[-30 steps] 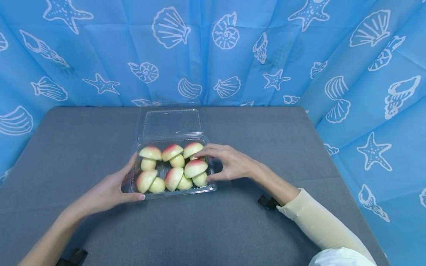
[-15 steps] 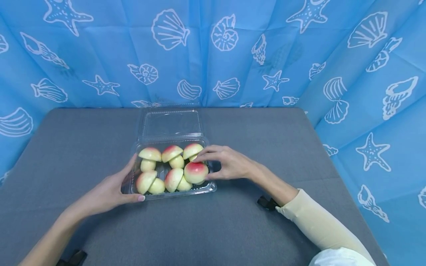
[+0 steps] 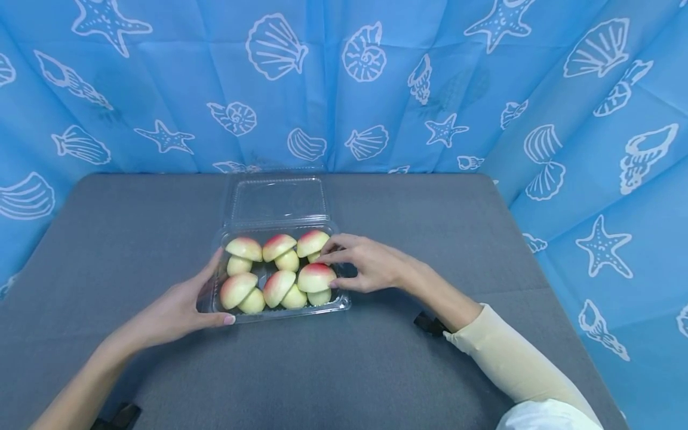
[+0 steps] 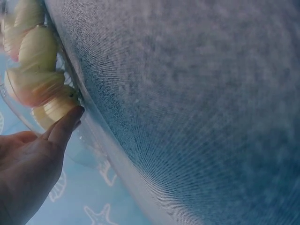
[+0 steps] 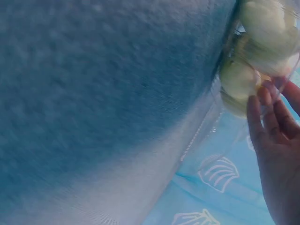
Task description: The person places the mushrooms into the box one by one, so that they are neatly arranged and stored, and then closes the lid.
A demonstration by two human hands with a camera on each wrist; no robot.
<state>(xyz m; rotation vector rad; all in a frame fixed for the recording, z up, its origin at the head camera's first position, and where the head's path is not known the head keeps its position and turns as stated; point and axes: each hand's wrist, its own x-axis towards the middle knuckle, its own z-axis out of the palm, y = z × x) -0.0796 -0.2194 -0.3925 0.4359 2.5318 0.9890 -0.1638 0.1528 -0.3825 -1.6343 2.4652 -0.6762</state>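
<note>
A clear plastic clamshell box (image 3: 290, 314) lies on the table with its lid (image 3: 279, 198) tipped back. Inside, two rows of mushroom-shaped pieces have pale yellow stems and red-tinged caps. My left hand (image 3: 177, 306) holds the box's left end, thumb along the front edge and fingers at the side. At the other end my right hand (image 3: 371, 263) has its thumb and fingertips on the cap of the front right mushroom piece (image 3: 316, 278), whose stem points toward me. In the right wrist view, the right hand's fingers (image 5: 255, 119) show behind the clear wall.
A grey cloth-covered table (image 3: 344, 370) lies under the box. Behind it and to the right hangs a blue curtain (image 3: 333, 83) with white shells and starfish. A back right mushroom piece (image 3: 312, 242) sits close to the right fingers.
The front right mushroom piece has turned: its cap leaned left, then covered the stem, and now sits above it. The front middle piece has shifted slightly left. The left hand stays put.
</note>
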